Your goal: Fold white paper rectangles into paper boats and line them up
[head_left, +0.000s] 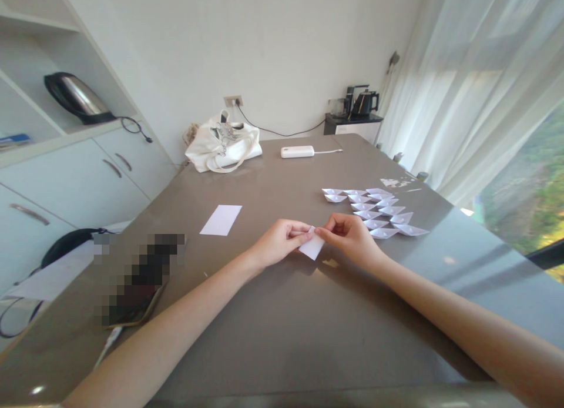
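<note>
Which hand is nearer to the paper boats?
Right: the right hand is beside the near end of the paper boats; the left hand is farther off to their left, across the held paper.

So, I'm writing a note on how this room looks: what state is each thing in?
Left hand: fingers closed on the paper
Right hand: pinching the paper
Paper: held; folds unclear
Sheet: flat, unfolded
Pointed pieces: folded, grouped in rows
Bag: slumped
White device: cable attached
Pixelated item: cannot tell
Wall plug: plugged in
Cupboard doors: shut
Curtain: partly covering the window
</note>
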The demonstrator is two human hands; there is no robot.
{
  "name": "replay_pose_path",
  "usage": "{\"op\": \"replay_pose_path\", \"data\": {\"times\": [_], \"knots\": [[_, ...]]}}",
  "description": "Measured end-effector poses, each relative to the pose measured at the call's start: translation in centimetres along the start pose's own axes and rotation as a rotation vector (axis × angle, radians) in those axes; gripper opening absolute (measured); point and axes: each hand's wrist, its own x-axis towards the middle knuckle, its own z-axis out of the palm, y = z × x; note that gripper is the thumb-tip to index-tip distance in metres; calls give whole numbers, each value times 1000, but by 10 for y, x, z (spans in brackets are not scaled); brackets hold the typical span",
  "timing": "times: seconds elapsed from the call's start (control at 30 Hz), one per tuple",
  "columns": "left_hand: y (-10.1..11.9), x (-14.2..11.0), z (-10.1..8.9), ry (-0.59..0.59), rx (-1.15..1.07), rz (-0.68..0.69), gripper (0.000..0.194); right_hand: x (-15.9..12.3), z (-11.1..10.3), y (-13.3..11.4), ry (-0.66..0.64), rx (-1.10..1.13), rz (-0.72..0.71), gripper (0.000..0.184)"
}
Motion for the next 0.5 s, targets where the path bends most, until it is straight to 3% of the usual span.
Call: {"op": "replay_pose_path", "data": {"times": [0.5], "knots": [[-2,-1,4,3,-15,10,32,1,1,3,28,42,-10,35]]}}
